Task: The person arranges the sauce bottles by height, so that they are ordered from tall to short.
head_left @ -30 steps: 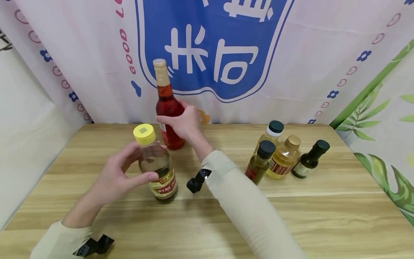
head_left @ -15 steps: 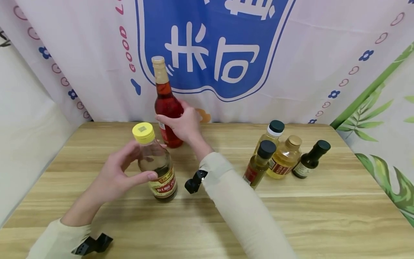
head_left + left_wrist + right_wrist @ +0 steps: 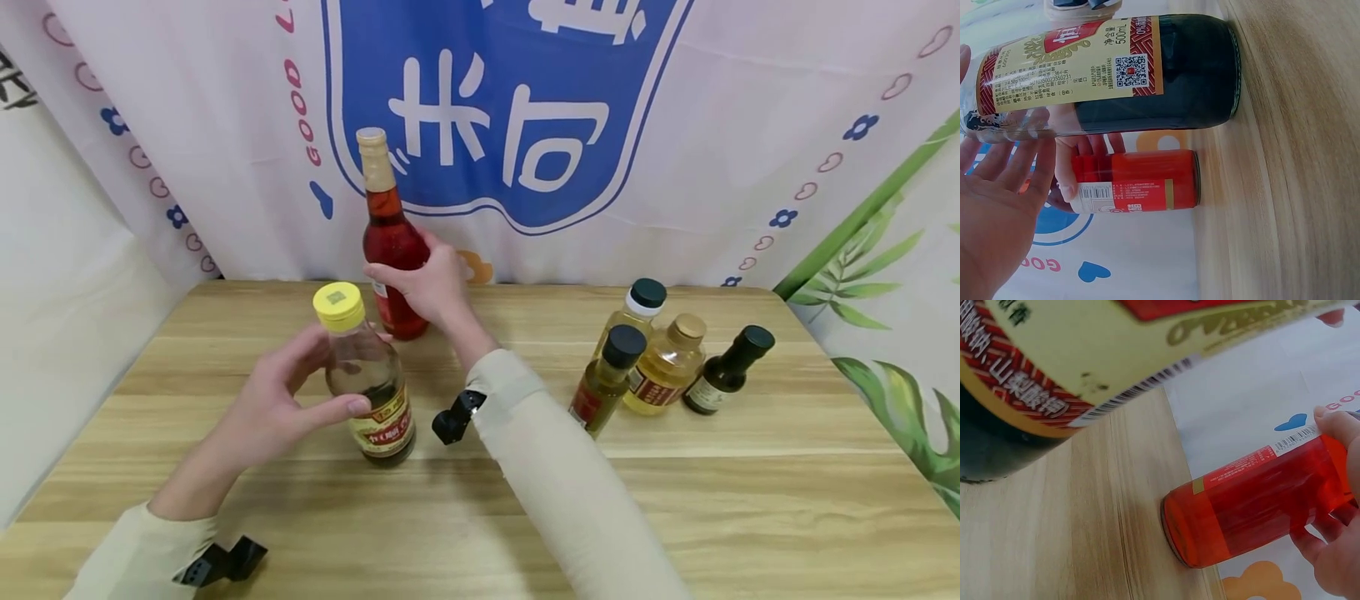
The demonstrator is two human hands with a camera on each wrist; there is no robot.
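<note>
A glass bottle with a yellow cap (image 3: 340, 307) and dark liquid stands upright at the table's left middle. My left hand (image 3: 273, 400) holds it, thumb on the near side and fingers behind the glass. In the left wrist view those fingers (image 3: 1019, 165) show behind the clear upper part of the bottle. Farther back, my right hand (image 3: 435, 287) grips a taller bottle of red liquid (image 3: 397, 242) with a cream neck wrap, which stands near the table's back edge. The right wrist view shows the red bottle's base (image 3: 1191, 531) on the wood and several fingers around its body.
To the right, several smaller bottles are grouped: a dark-capped oil bottle (image 3: 603, 383), a green-capped one (image 3: 643, 300), a squat tan-capped one (image 3: 667, 367) and a small dark bottle (image 3: 727, 371). A printed curtain (image 3: 600, 200) hangs behind the wooden table (image 3: 480, 517).
Only the head view shifts slightly. Both hands keep their places on the two bottles, and the bottles stay where they were.
</note>
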